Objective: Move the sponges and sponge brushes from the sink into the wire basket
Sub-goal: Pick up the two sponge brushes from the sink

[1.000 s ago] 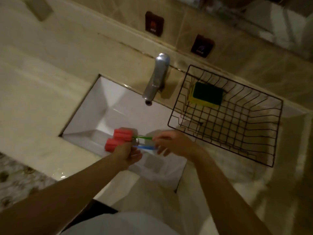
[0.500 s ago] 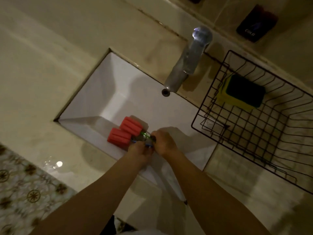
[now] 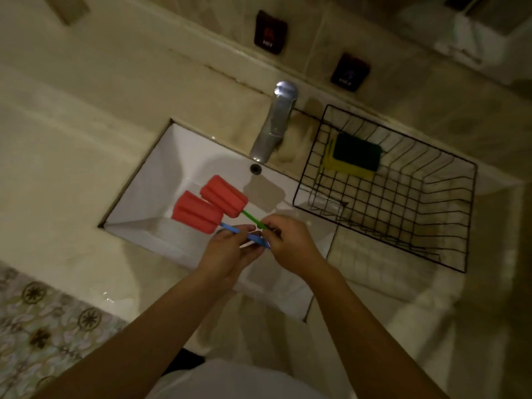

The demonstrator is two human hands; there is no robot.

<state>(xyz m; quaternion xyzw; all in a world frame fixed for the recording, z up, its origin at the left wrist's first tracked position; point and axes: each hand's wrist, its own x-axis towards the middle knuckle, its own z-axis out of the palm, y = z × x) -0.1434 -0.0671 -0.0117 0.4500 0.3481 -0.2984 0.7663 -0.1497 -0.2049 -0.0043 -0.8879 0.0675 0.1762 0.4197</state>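
Both brushes lifted higher over the sink [image 3: 161, 168] now.
Left hand [image 3: 227, 254] pinches the blue-handled brush [image 3: 198, 211], right hand [image 3: 290, 243] pinches the green-handled brush [image 3: 224, 195]; sponge [image 3: 352, 155] sits in the basket [image 3: 383, 237].

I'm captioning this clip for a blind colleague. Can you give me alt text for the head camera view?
Over a white sink, a person's left hand and right hand hold two red sponge brushes by their blue and green handles. To the right, a black wire basket on the counter holds one yellow-and-green sponge. A chrome faucet stands behind the sink.
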